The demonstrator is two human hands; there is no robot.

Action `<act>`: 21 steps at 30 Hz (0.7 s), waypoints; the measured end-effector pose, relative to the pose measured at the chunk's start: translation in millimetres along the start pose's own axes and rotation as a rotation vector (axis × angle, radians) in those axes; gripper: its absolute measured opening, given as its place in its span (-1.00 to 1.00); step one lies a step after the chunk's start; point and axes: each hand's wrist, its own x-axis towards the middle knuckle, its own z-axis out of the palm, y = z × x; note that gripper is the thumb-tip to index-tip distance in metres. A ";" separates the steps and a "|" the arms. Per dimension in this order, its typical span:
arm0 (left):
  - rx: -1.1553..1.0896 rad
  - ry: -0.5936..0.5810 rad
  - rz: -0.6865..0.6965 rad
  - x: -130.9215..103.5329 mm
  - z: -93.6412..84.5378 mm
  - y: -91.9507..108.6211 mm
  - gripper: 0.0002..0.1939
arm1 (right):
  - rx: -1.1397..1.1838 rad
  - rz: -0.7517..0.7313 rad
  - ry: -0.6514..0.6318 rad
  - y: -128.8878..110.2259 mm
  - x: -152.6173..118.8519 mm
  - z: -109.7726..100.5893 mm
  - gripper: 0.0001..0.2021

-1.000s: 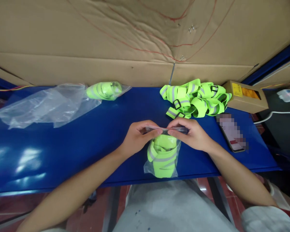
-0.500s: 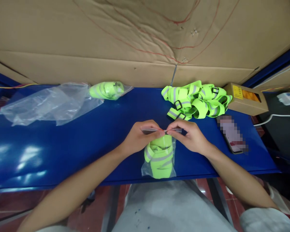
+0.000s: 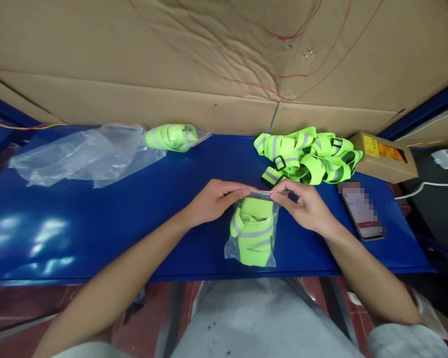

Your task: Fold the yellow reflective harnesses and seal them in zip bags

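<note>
1. Head view: the left hand (image 3: 217,200) has its fingers clamped on the left part of the top edge of a clear plastic bag (image 3: 231,247)
2. Head view: the right hand (image 3: 305,203) pinches that edge's right part between its fingers
3. Head view: inside the bag, near the front of the blue table (image 3: 108,228), sits a folded yellow-green reflective strap (image 3: 256,243)
4. Head view: behind the right hand lies a heap of similar straps (image 3: 311,156), beside a cardboard box (image 3: 386,166)
</note>
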 end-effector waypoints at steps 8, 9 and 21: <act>-0.052 0.046 0.010 -0.5 5.1 -2.5 -0.64 | 0.060 -0.033 -0.051 3.0 6.2 -6.0 -0.77; -0.070 0.058 -0.001 -0.4 7.0 -3.4 -0.64 | 0.061 -0.033 -0.039 1.6 5.4 -4.8 -0.76; -0.051 -0.166 -0.092 1.7 -21.3 -3.7 -0.63 | 0.246 0.049 -0.121 2.0 5.7 -12.3 -0.77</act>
